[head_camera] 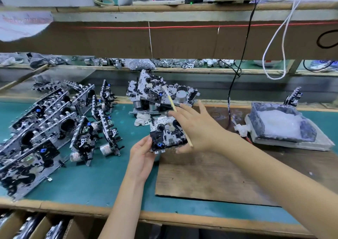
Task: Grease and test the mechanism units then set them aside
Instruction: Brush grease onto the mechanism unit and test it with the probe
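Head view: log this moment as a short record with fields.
left hand: grips the unit at its lower left edge
right hand: holds the brush, fingers spread above the unit
brush tip: white bristles point up and away, off the unit
unit position: over the far left corner of the board
other units: rows of units on the left, a pile behind
grease: white, in a tray on the right

You are using two hands, left hand (141, 158) and right hand (195, 129), which are holding one mechanism unit (167, 135) and one brush (171, 99). Lying on the tabletop (102, 180) are one grease tray (281, 125), one brown board (210, 174) and two white rags: a rag (141, 119) by the rear pile (157, 92), and another rag (241, 130) by the tray. One lone unit (293, 97) is standing far right. The pile and the left rows (45, 121) are overlapping too much to count.
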Available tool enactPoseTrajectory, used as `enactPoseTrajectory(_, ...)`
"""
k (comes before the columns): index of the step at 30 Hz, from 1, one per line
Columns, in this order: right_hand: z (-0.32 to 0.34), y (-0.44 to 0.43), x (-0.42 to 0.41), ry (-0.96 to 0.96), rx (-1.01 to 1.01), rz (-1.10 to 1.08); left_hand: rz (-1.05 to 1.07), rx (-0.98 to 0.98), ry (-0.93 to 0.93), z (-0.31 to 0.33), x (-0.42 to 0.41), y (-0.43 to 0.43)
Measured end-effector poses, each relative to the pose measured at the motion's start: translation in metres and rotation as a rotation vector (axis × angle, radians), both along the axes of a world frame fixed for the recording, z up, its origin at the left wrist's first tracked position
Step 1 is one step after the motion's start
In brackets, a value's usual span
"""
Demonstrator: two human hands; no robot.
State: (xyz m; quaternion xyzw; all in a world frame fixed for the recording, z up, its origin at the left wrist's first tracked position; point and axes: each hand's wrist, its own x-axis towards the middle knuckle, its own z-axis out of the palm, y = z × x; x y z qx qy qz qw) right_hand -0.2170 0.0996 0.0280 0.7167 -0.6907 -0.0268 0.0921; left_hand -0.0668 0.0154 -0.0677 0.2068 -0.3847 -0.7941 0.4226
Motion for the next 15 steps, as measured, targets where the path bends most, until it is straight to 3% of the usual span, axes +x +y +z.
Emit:
enactPoseTrajectory(8,0.001,-0.002,0.004,0.012,-0.057,0.041,0.017,0.011,0.004,0.001,0.0,0.001)
enactPoseTrajectory(10,0.005,0.003,0.003,-0.106,-0.087,0.071,0.029,0.011,0.001,0.001,0.001,0.001)
enactPoseTrajectory(15,0.018,0.023,0.006,-0.528,-0.557,0.303,0.085,0.032,-0.018,0.001,0.001,0.0)
